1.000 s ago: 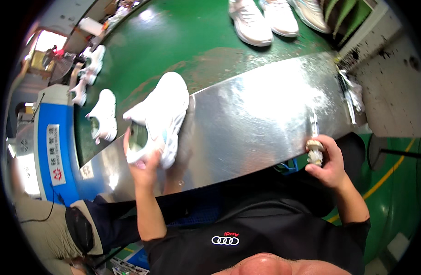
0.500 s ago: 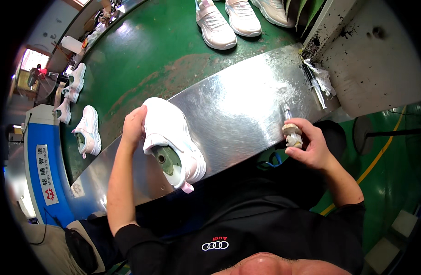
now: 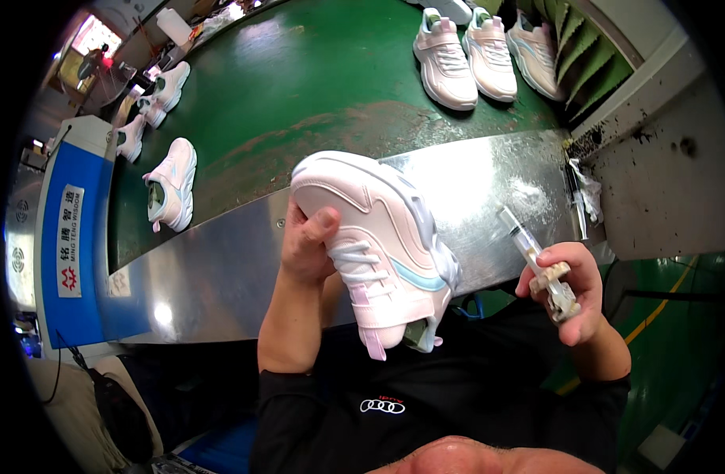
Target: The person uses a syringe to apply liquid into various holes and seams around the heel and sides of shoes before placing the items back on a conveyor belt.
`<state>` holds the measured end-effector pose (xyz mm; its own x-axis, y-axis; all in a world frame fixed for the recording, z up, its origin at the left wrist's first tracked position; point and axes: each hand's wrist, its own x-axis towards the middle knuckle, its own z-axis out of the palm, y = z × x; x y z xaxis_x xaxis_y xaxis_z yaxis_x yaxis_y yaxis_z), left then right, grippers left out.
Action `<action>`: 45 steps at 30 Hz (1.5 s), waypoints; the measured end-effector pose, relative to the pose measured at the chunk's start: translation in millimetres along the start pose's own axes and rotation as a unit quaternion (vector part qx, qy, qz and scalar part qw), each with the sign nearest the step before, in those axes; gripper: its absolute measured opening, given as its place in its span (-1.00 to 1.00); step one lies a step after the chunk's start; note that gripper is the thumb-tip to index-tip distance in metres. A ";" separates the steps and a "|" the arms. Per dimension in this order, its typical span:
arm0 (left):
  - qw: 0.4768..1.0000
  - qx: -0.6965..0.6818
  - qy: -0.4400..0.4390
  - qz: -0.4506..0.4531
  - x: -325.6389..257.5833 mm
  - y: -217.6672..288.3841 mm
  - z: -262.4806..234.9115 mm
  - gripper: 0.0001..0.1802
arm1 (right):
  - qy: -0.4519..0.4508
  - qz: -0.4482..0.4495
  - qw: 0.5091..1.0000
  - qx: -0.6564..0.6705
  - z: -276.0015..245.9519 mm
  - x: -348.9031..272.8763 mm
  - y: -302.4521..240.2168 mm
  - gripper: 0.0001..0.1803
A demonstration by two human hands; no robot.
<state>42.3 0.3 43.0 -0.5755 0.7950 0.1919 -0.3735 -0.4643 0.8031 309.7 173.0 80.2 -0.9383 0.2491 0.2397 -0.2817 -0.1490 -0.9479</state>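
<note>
My left hand [image 3: 308, 243] grips a pale pink sneaker [image 3: 370, 207] by its toe end, with the thumb on the upper. The shoe is tipped onto its side, so its laces, light blue side stripe and white sole edge show; its heel points toward me. At the right, my right hand [image 3: 576, 288] is closed around a syringe [image 3: 522, 241] with a clear barrel and a lumpy, cream-coloured coating about its back end. The syringe's tip points up and left toward the metal ledge, apart from the shoe.
A metal ledge [image 3: 220, 249] borders the green work surface [image 3: 299, 71]. Several similar sneakers [image 3: 449, 71] stand at the far right, and others [image 3: 173, 186] at the left. A dark pen-like tool [image 3: 577, 201] and crumpled tissue [image 3: 590, 193] lie by the right wall. A blue machine housing [image 3: 76, 245] stands left.
My left hand has turned the sneaker so its side and laces show, and moved it right. The syringe has swung so its barrel is plain to see. The whole view has shifted.
</note>
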 end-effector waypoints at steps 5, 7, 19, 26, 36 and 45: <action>0.998 -0.054 -0.002 -0.011 -12.1 2.4 -7.4 -0.27 | -0.083 -0.056 0.980 0.170 27.3 37.9 1.4 -0.08; 0.997 -0.061 -0.037 -0.003 -14.0 0.8 -5.0 -0.27 | -0.108 -0.077 0.970 0.205 38.3 51.1 -0.6 -0.10; 0.985 -0.025 -0.153 0.070 -13.1 -0.4 2.2 -0.28 | -0.118 -0.001 0.969 0.218 56.1 67.8 -5.6 -0.15; 0.987 -0.020 -0.144 0.067 -15.1 -1.1 0.8 -0.26 | -0.138 0.000 0.965 0.222 57.0 71.5 -4.9 -0.17; 0.994 0.003 -0.103 0.038 -15.4 -2.7 -9.7 -0.22 | -0.102 0.000 0.968 0.229 46.8 59.0 -1.6 -0.22; 1.000 -0.018 -0.005 0.012 -12.0 2.1 -3.5 -0.19 | -0.083 -0.017 0.976 0.200 33.0 40.4 13.7 -0.22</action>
<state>45.9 -11.6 40.4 -0.5781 0.7867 0.2165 -0.3861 -0.4975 0.7768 261.3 149.5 83.8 -0.9373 0.1077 0.3314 -0.3379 -0.5127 -0.7892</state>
